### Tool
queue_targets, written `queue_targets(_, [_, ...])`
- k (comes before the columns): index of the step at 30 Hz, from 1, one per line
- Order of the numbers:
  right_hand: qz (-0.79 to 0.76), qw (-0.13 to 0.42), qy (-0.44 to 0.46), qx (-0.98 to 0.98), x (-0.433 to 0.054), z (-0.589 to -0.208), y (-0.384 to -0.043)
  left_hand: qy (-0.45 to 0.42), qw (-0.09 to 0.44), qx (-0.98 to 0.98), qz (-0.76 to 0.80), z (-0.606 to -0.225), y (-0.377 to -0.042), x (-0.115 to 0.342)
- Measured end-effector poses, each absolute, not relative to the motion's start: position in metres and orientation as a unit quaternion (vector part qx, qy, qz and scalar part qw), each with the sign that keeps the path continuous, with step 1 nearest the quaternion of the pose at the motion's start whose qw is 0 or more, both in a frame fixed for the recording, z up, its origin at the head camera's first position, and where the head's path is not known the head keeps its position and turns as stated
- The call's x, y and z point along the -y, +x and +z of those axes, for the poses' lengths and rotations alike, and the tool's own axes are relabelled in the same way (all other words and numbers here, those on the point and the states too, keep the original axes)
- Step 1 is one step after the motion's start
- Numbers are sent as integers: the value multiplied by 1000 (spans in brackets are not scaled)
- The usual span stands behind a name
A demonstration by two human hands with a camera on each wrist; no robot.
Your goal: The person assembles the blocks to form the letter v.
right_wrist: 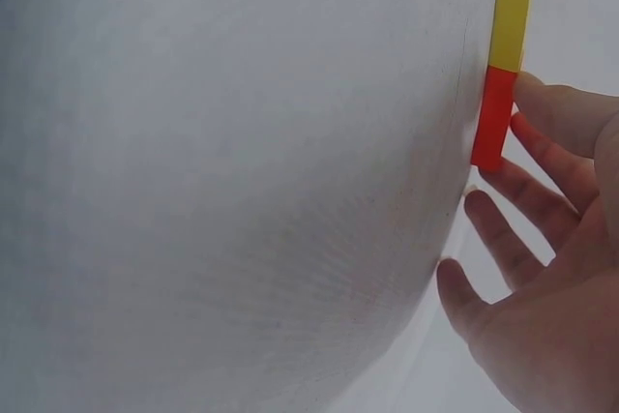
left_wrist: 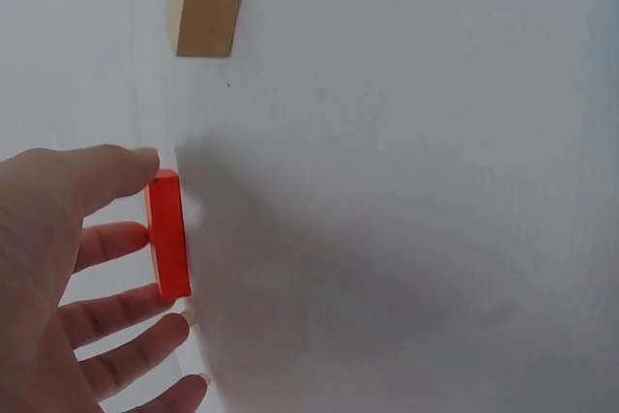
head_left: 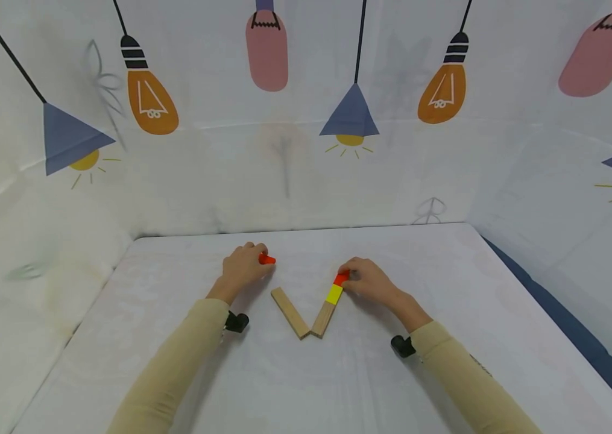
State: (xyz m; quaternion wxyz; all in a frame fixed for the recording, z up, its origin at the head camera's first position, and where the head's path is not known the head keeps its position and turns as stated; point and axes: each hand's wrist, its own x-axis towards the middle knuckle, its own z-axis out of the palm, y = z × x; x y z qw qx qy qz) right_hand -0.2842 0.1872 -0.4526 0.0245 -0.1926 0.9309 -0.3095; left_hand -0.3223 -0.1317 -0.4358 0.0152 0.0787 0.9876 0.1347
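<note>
My left hand (head_left: 243, 266) pinches a small red block (left_wrist: 169, 236) between thumb and fingertips, beyond the top of the left wooden block (head_left: 290, 313). That plain block and a right wooden block (head_left: 322, 319) lie on the table as a V, their near ends meeting. A yellow block (head_left: 334, 294) continues the right side, and a second red block (right_wrist: 494, 118) lies end to end with it. With thumb and fingertips, my right hand (head_left: 372, 283) grips this second red block at the far tip of the row.
The blocks lie on a white-covered table (head_left: 371, 374). Behind it hangs a pale cloth (head_left: 219, 175) printed with lamps and bulbs. A dark blue strip (head_left: 555, 313) runs along the right table edge.
</note>
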Motion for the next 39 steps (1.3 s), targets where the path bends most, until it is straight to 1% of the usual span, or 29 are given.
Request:
queue_targets(6, [-310,23,-197,-930,-187,-453,-284,71,-8,-987,145,-440,-323,129])
queue_targets(12, [-306,23,-197,-931,-187,-452,-285,66,-17,-986,153,-444,-326,130])
queue_targets(29, [-301,26,-186,-935,-186,-451,-283,78,-21,-984,159,-440,-322,133])
queue_targets(39, [-297,25,-189,-936,-185,-451,-282,88,-13,-979,182,-439,-319,140])
